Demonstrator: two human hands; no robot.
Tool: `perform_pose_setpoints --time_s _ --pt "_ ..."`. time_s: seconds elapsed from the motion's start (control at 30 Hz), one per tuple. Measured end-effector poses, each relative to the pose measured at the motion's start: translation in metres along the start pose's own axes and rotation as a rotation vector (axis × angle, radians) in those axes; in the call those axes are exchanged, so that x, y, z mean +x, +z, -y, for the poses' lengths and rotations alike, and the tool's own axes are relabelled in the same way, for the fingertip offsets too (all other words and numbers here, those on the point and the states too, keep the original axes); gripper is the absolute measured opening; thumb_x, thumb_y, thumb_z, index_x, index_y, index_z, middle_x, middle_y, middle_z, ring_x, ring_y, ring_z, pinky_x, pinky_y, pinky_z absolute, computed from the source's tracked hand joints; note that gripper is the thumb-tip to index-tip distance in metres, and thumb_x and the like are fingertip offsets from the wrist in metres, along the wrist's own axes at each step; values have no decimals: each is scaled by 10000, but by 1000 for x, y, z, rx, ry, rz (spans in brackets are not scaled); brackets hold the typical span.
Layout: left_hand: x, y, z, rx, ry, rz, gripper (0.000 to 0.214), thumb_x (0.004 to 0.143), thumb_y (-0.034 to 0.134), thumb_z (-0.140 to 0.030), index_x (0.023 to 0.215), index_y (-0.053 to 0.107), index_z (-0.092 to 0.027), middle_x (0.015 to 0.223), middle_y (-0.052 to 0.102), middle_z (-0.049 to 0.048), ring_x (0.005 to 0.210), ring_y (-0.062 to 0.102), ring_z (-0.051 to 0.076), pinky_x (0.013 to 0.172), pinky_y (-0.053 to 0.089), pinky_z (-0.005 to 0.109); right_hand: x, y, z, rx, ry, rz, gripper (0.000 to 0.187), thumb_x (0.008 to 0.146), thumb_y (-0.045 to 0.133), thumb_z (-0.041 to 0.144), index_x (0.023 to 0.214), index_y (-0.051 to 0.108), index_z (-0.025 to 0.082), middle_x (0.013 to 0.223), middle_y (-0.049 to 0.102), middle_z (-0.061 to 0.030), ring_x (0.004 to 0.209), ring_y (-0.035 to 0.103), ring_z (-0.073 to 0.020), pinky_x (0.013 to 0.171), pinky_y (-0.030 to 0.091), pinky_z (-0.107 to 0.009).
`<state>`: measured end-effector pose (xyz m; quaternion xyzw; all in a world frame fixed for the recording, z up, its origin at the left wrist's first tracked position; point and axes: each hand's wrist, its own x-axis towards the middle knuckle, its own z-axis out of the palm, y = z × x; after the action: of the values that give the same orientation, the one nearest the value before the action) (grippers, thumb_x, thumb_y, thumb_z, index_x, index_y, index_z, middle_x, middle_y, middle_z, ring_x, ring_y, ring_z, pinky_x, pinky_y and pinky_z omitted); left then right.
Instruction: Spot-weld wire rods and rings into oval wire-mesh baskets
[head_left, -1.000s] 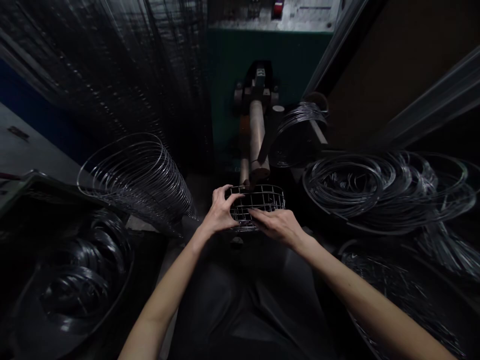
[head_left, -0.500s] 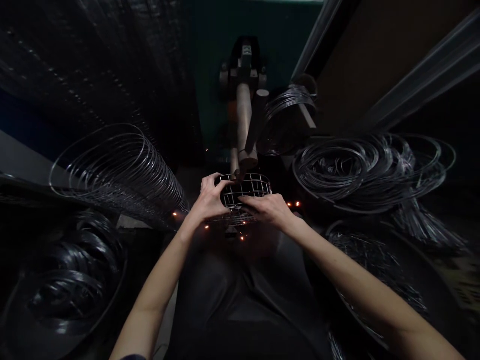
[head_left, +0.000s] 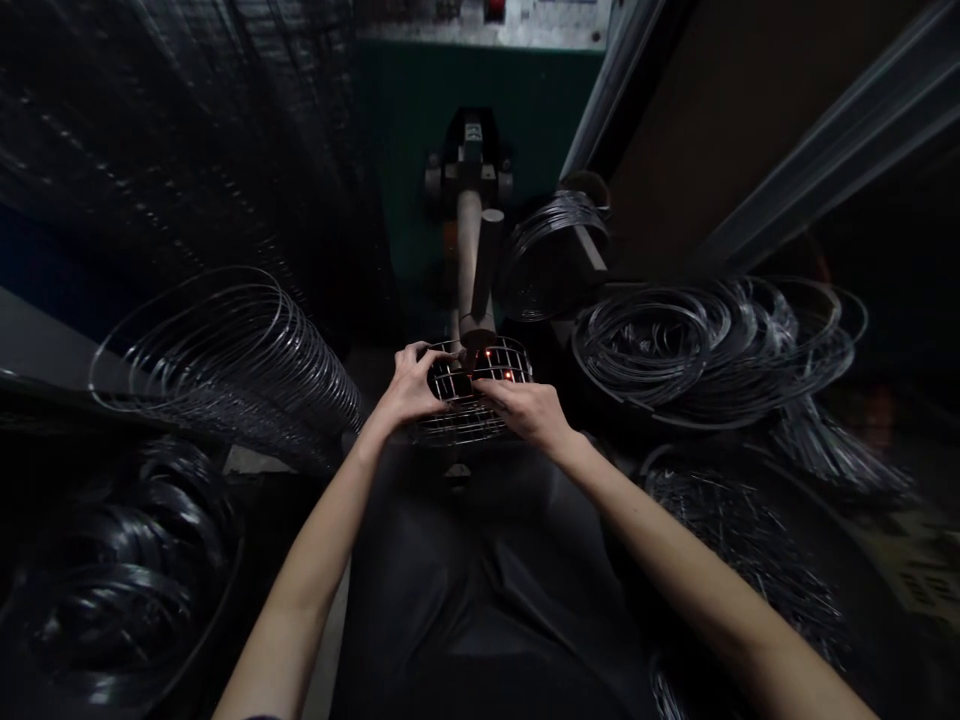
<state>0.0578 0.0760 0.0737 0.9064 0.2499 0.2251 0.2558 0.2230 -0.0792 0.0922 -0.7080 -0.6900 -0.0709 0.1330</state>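
A round wire basket [head_left: 469, 431] of metal mesh sits under the electrode arm of a spot welder [head_left: 477, 325]. My left hand [head_left: 409, 385] grips its left side, thumb and fingers round the wires. On the right, my right hand [head_left: 529, 408] is closed with the fingertips pressed together at the basket's upper part, close to the welder tip. Whatever small piece those fingertips pinch cannot be made out. Small orange sparks [head_left: 508, 376] glow inside the mesh beside the tip.
Left stand a long coil of wire rings [head_left: 300, 340] and a tub of wire coils [head_left: 127, 590]. To the right are wire loops [head_left: 675, 345] in a dark container and a basin of short wire pieces [head_left: 742, 540]. A dark apron [head_left: 487, 590] covers my lap.
The scattered sparks below and beside the basket are gone; a couple now glow near the tip. The view has shifted, and my right fingertips are closer to the welder tip.
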Motion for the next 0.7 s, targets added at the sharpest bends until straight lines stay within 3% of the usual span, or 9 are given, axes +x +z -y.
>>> perform_pose_setpoints --time_s 0.1,0.23,0.43,0.5,0.6,0.7 --pt "0 1 3 -4 -2 -14 799 472 883 -403 1187 563 -245 1255 384 106 1245 359 335 1074 348 514 -7 3 -3 2 70 -72 257 960 451 265 1052 690 276 1105 681 -18 797 625 -117 548 344 -203" --pt "14 -1 10 -5 -30 -20 804 471 882 -415 1190 557 -256 1259 395 94 1239 372 330 1075 348 522 7 4 -6 12 147 -94 247 945 462 316 995 701 276 1053 625 -33 722 572 -114 511 302 -211" --pt "29 -7 16 -21 -29 -30 835 484 876 -452 1219 546 -231 1322 372 114 1281 343 349 1091 324 529 26 1 -8 141 203 -101 283 930 464 380 982 709 248 1019 594 -62 740 569 -151 544 375 -239" --pt "21 -8 20 -27 -18 -32 960 480 875 -477 1318 463 -255 1431 271 134 1350 259 380 1105 282 563 18 -5 -11 265 278 -209 335 931 439 421 965 709 225 995 592 -82 795 579 -178 625 432 -267" --pt "0 -8 36 -78 -47 14 1180 486 869 -495 1457 231 -291 1529 91 153 1418 116 413 1111 228 610 -3 -20 -20 594 502 -325 506 943 321 539 958 696 200 909 625 -83 827 595 -196 720 474 -305" --pt "-19 -3 56 -174 -72 26 1240 521 849 -501 1485 113 -243 1529 113 181 1438 95 384 1138 190 588 -29 -29 -30 947 723 -211 700 908 194 678 857 686 183 750 648 -63 690 600 -174 640 483 -288"
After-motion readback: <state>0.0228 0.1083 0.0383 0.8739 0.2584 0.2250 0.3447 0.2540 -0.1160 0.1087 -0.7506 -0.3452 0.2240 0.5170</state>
